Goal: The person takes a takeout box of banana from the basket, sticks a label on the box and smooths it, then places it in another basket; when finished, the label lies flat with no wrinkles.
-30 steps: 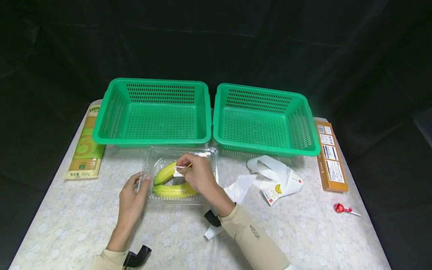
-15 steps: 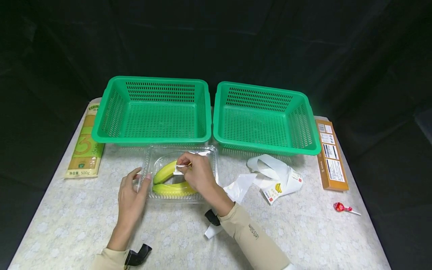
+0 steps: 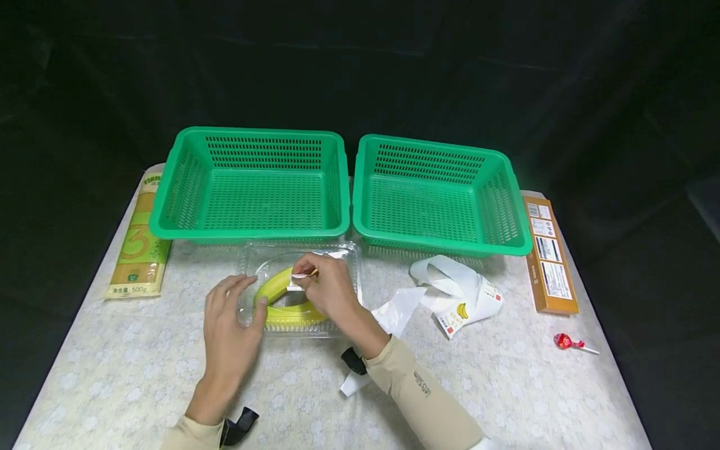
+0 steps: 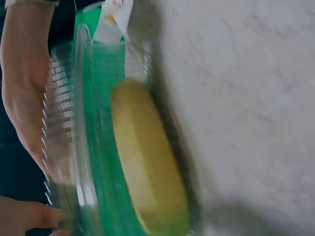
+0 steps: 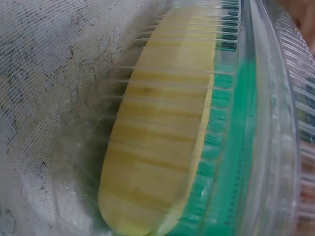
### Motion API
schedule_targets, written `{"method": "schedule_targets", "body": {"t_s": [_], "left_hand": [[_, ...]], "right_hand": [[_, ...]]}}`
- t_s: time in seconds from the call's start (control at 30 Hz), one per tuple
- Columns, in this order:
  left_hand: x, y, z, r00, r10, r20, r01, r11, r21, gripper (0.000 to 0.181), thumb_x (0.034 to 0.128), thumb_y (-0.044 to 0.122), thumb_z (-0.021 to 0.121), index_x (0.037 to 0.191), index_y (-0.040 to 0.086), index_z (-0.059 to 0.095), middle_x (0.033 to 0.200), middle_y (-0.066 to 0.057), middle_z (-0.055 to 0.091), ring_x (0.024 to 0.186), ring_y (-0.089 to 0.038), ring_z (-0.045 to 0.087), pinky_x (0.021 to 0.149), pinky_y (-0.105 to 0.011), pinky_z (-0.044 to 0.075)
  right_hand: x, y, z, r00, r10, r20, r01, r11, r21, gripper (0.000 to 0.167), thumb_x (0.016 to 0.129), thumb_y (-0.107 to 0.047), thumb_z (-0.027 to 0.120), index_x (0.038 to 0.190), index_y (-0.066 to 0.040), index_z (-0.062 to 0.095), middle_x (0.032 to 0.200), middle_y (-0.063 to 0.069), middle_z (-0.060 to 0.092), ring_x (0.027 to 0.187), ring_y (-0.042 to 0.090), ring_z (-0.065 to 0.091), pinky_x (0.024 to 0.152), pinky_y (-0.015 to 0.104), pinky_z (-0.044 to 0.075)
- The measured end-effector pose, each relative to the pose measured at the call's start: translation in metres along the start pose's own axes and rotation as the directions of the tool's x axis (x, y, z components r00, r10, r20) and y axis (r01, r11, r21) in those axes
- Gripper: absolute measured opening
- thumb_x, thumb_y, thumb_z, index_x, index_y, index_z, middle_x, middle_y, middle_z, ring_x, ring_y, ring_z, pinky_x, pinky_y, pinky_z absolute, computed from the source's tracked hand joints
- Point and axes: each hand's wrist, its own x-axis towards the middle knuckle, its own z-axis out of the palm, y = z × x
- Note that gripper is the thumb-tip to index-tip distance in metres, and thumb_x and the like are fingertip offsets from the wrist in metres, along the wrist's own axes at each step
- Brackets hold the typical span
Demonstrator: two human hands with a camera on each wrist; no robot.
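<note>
A clear plastic container (image 3: 247, 250) lies in front of the baskets. Inside are yellow bananas (image 3: 277, 286), also seen through its ribbed wall as a banana (image 4: 150, 162) in the left wrist view and a banana (image 5: 152, 128) in the right wrist view. My right hand (image 3: 329, 287) pinches a small white paper strip (image 3: 295, 285) against the upper banana. Over the container's left end, my left hand (image 3: 230, 319) is spread with fingers fairly straight, its thumb near the bananas' left tips. Whether that thumb touches plastic or fruit I cannot tell.
Two green baskets (image 3: 261, 236) stand behind. Yellow-green noodle packaging (image 3: 137, 244) lies left. To the right are a loose white paper wrapper (image 3: 469, 306) with banana print, clear film (image 3: 399, 309), an orange box (image 3: 552, 269) and a red lollipop (image 3: 562, 341).
My left hand has let go of the container's left edge and shifted right and up over its end. My right hand stays at the banana with the paper strip.
</note>
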Motion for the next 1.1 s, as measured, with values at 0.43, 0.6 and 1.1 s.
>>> {"method": "schedule_targets", "body": {"t_s": [0.43, 0.6, 1.1], "left_hand": [[0.003, 0.016, 0.012, 0.956, 0.187, 0.228, -0.196, 0.980, 0.019, 0.038, 0.0874, 0.011, 0.074, 0.124, 0.004, 0.070, 0.130, -0.013, 0.070, 0.125, -0.035, 0.063, 0.114, -0.053, 0.041], [0.002, 0.016, 0.012, 0.952, 0.201, 0.231, -0.213, 0.977, 0.024, 0.034, 0.0882, 0.012, 0.073, 0.121, 0.006, 0.072, 0.127, -0.014, 0.071, 0.123, -0.035, 0.065, 0.114, -0.056, 0.039], [0.001, 0.014, 0.011, 0.940, 0.263, 0.219, -0.263, 0.964, -0.026, 0.027, 0.0873, 0.009, 0.073, 0.114, 0.007, 0.074, 0.118, -0.010, 0.075, 0.116, -0.031, 0.068, 0.116, -0.058, 0.035]], "right_hand": [[0.000, 0.001, -0.001, 0.999, 0.023, 0.036, -0.024, 0.999, 0.032, 0.013, 0.084, 0.004, 0.074, 0.088, -0.009, 0.074, 0.087, 0.006, 0.077, 0.083, 0.018, 0.071, 0.073, 0.026, 0.056], [0.000, 0.000, -0.002, 0.997, 0.052, 0.050, -0.054, 0.998, 0.038, 0.015, 0.084, 0.006, 0.073, 0.089, -0.009, 0.074, 0.089, 0.005, 0.077, 0.084, 0.018, 0.070, 0.073, 0.022, 0.053], [0.005, 0.003, -0.004, 0.994, 0.073, 0.086, -0.075, 0.997, 0.019, 0.012, 0.086, -0.004, 0.076, 0.094, -0.013, 0.078, 0.090, 0.004, 0.077, 0.072, 0.011, 0.060, 0.064, 0.020, 0.048]]}}
